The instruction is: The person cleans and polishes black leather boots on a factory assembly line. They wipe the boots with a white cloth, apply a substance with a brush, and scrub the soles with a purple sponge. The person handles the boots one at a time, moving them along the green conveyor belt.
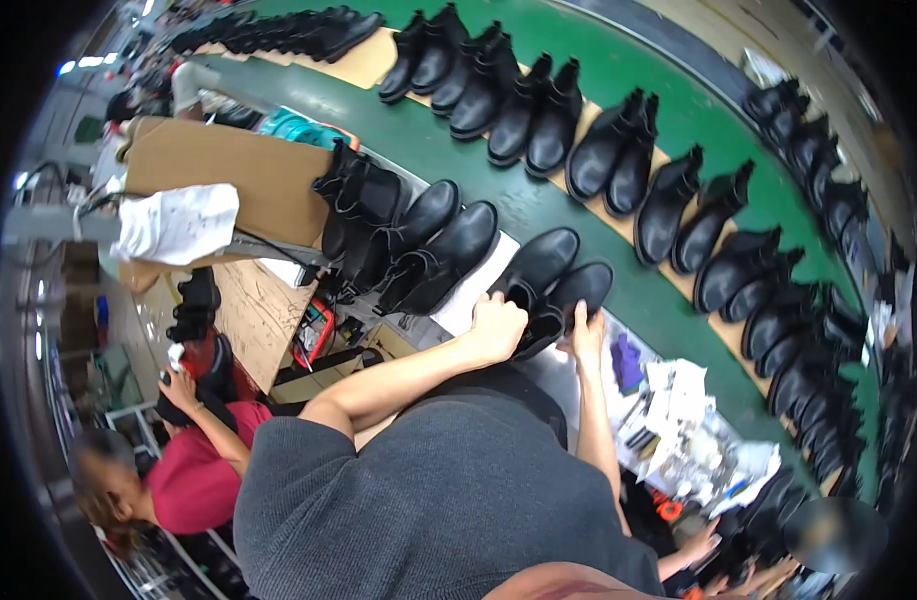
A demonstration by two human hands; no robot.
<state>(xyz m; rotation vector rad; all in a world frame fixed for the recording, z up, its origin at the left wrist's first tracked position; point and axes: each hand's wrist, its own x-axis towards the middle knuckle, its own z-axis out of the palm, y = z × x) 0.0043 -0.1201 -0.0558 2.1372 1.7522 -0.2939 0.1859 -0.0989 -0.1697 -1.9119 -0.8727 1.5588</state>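
Boot (541, 258) partly behind left hand (498, 328), near-right head (831, 534) blurred, far-left boots (288, 35) too small to count, grey shirt (428, 490) cut off

Ankle boots (544, 256), one pair: black, smooth, softly glossy, rounded toes. Set side by side directly before you. Left boot (550, 250): uppers facing up, toe pointing away from you, shaft nearest you. Right boot (591, 284): same pose, toe slightly closer to you and farther right.
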